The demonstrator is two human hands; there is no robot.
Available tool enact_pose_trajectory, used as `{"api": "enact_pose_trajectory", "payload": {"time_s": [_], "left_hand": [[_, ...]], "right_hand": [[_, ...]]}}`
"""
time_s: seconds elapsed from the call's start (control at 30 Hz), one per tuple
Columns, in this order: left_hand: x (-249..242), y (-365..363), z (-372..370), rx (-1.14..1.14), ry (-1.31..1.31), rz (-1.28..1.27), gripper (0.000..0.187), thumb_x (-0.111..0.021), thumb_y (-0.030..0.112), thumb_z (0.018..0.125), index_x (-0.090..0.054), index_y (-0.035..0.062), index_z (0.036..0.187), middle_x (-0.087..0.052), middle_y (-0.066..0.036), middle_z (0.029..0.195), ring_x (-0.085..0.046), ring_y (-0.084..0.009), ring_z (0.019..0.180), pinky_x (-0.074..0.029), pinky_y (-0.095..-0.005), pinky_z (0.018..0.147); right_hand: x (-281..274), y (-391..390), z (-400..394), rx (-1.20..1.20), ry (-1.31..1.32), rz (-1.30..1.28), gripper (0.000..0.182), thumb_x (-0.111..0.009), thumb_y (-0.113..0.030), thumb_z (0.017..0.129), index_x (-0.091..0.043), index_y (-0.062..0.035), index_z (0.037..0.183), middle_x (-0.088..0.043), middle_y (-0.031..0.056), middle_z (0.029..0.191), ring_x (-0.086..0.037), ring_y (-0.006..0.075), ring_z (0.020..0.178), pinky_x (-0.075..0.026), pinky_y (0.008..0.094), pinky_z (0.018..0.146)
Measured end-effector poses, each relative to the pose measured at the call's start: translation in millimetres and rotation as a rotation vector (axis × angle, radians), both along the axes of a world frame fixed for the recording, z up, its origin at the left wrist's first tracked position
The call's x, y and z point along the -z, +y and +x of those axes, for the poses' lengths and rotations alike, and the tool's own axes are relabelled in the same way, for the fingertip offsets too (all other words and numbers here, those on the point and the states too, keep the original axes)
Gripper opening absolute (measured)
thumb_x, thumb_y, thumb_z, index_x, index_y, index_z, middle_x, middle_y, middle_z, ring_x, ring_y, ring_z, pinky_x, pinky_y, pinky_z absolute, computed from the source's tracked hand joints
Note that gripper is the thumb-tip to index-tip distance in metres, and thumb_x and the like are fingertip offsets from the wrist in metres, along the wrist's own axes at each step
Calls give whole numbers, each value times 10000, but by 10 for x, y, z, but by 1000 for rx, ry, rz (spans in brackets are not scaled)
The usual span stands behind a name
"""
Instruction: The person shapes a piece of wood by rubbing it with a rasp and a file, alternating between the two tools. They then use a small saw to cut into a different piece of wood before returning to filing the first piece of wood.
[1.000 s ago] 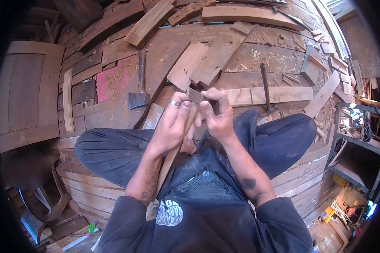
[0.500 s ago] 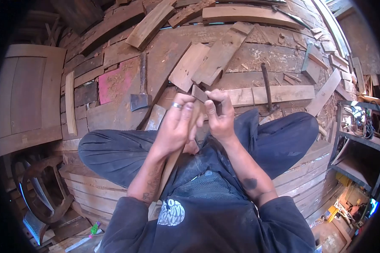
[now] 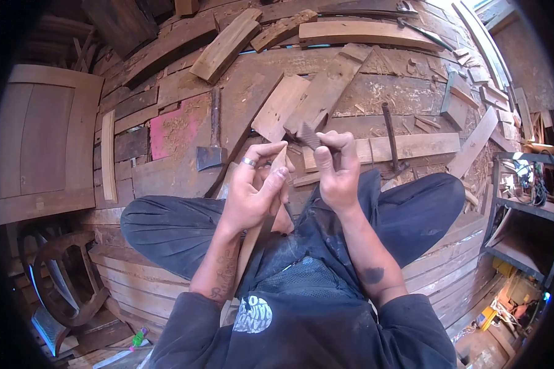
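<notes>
My left hand (image 3: 255, 187), with a ring on one finger, is closed around a long narrow wooden strip (image 3: 247, 253). The strip's pointed tip shows between thumb and forefinger, and its lower end runs down along my forearm. My right hand (image 3: 338, 171) pinches a small dark piece with a ridged surface (image 3: 309, 136) between thumb and fingers. That piece is just right of the strip's tip, apart from it. Beyond both hands, a pale board (image 3: 281, 107) lies beside a longer plank (image 3: 329, 86).
An axe (image 3: 212, 154) lies on the left and a hammer (image 3: 390, 135) on the right. A wooden panel door (image 3: 46, 141) stands far left, a metal shelf (image 3: 526, 206) far right. Wood offcuts and shavings lie on the plank floor.
My right hand has moved right and slightly down with the dark piece, away from the strip's tip. My left hand has shifted slightly down, and the tip now shows more clearly.
</notes>
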State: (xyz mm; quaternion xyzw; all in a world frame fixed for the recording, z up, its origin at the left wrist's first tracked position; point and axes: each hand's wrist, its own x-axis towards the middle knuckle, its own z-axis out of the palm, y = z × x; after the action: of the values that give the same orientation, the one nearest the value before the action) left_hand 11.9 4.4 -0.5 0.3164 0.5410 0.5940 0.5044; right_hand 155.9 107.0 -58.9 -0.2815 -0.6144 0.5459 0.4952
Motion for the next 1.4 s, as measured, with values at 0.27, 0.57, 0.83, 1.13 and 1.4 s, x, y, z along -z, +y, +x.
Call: {"api": "enact_pose_trajectory", "payload": {"time_s": [0.27, 0.57, 0.83, 1.13, 1.4], "left_hand": [[84, -70, -74, 57, -89, -29, 321, -549, 109, 1079, -525, 6, 1381, -661, -84, 852, -547, -66, 597, -412, -218, 480], [6, -62, -103, 55, -105, -1, 320, -521, 108, 1097, -529, 7, 1401, -602, -57, 840, -531, -77, 605, -415, -217, 510], [-98, -77, -159, 37, -96, -26, 358, -495, 184, 1132, -545, 24, 1448, -618, -65, 881, -589, -100, 660, -471, -236, 553], [-303, -241, -56, -179, 51, 30, 290, -572, 140, 1094, -589, -20, 1335, -667, -88, 947, -572, -76, 675, -446, -220, 546], [-268, -229, -37, -172, 284, -24, 271, -567, 114, 1088, -636, -48, 1295, -644, -54, 1024, -609, -87, 814, -502, -241, 675]], "right_hand": [[60, -127, -76, -68, -116, 147, 227, -707, -175, 1030, -623, 21, 1108, -670, 121, 937, -674, 201, 852, -535, 334, 765], [360, -104, -101, -37, -58, 170, 263, -718, -203, 1021, -609, 3, 1143, -658, 124, 918, -641, 189, 856, -508, 332, 756], [202, 32, 39, 67, -76, -48, 184, -598, -193, 1101, -552, -36, 1185, -542, 9, 1013, -505, 71, 855, -433, 243, 756], [-145, -202, -144, -123, 127, -93, 204, -643, -154, 1071, -558, -1, 1176, -587, 61, 1028, -580, 111, 862, -493, 264, 769], [-278, -261, -270, -168, 130, -6, 233, -686, -155, 1042, -585, 4, 1178, -607, 91, 1009, -613, 137, 809, -510, 260, 740]]}}
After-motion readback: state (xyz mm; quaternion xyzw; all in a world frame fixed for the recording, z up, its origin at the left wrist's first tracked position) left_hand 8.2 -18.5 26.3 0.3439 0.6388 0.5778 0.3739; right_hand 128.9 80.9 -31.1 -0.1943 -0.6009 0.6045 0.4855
